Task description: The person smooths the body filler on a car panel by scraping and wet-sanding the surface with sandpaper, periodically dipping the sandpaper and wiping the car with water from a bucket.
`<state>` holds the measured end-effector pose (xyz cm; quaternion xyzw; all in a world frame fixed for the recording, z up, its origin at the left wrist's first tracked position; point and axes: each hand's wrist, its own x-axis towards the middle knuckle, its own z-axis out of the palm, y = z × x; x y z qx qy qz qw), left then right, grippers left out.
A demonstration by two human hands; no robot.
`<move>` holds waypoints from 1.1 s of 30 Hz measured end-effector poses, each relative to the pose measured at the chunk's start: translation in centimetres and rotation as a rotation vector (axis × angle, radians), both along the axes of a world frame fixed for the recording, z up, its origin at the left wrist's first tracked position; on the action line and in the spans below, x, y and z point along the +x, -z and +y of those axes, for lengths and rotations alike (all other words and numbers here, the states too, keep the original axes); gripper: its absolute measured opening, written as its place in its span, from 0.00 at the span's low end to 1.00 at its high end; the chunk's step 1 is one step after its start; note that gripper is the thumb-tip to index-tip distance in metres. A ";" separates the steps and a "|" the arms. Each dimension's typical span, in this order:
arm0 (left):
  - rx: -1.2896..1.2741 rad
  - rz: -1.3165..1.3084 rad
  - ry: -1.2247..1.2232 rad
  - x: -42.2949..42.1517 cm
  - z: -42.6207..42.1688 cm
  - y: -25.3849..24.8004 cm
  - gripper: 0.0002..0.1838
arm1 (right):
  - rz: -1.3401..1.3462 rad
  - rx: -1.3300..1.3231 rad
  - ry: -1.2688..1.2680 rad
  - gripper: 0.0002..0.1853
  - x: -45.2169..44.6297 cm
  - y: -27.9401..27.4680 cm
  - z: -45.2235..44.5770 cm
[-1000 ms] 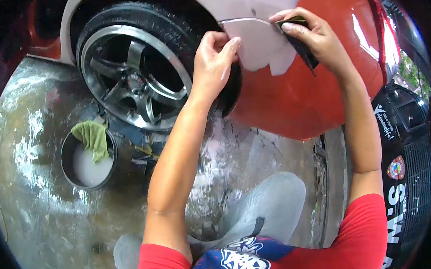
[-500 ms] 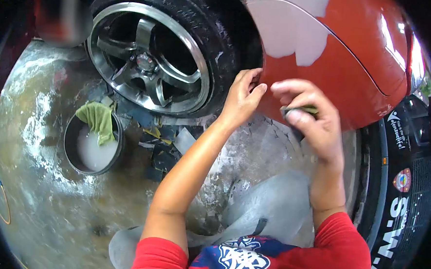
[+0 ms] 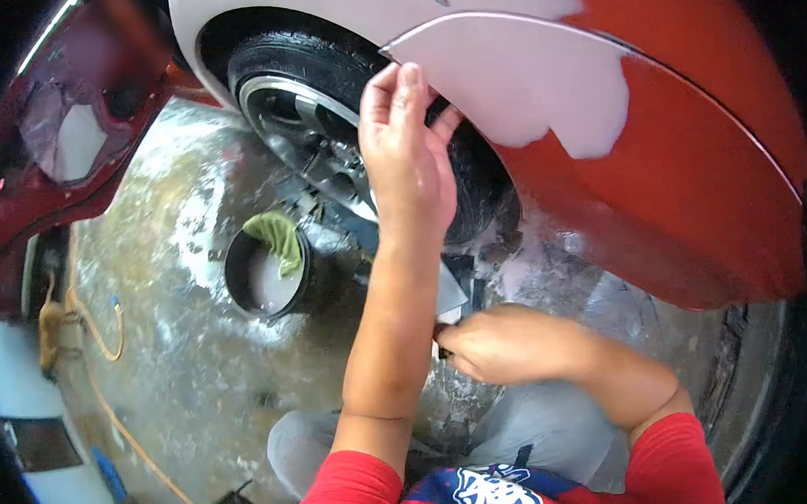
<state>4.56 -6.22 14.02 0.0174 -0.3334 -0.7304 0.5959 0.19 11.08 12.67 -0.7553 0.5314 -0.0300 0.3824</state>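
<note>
Right hand, head view: the right hand (image 3: 499, 343) has come down off the car's body panel since the earlier pictures, where it carried a folded dark sheet. It is now low in front of the knees, next to the left forearm.
Meaning for the work: with that hand away, nothing is being pressed against the panel by it at this instant.
Right grasp: its fingers curl inward and a dark piece (image 3: 440, 328) shows at their tips. Whether they pinch it or it lies behind them, I cannot tell.
Left hand: the left hand (image 3: 407, 147) is raised in front of the tyre (image 3: 298, 61), fingers loosely curled and apart, with nothing seen in them. Whether the tips touch the arch edge is unclear.
Pale patch: the pale patch (image 3: 541, 80) covers the red panel (image 3: 691, 173) around the curved seam. Its near corner is just beside the left fingertips; the right hand is well apart from it, below.
Floor: on the wet floor (image 3: 200, 372), between its hose-side left edge and the wheel, stands a bucket (image 3: 238, 265) of cloudy liquid, a green cloth (image 3: 278, 240) over its rim. A pale sheet (image 3: 451, 291) lies just beyond the right hand.
</note>
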 end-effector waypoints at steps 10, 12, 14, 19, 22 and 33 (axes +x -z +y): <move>0.049 -0.268 -0.173 -0.4 -0.7 -3.2 0.31 | 0.017 -0.192 -0.009 0.13 -2.4 5.0 -3.8; -0.004 -0.273 -0.154 0.0 -0.7 -2.7 0.30 | -0.099 -0.260 0.081 0.12 -2.5 5.0 -3.8; 0.021 -0.280 -0.171 0.1 -1.1 -2.6 0.29 | -0.102 -0.259 0.136 0.16 -3.4 2.8 -4.1; -0.008 -0.426 -0.178 1.1 -0.5 -2.5 0.18 | -0.167 -0.597 0.391 0.24 -5.2 -1.7 -3.1; 0.021 -0.354 -0.083 1.3 -0.7 -2.6 0.15 | -0.171 -0.834 0.508 0.24 -5.4 -4.5 -2.4; 0.168 -0.046 0.454 2.4 -2.4 -1.4 0.18 | 0.512 -1.221 0.597 0.08 -0.8 -16.0 -8.4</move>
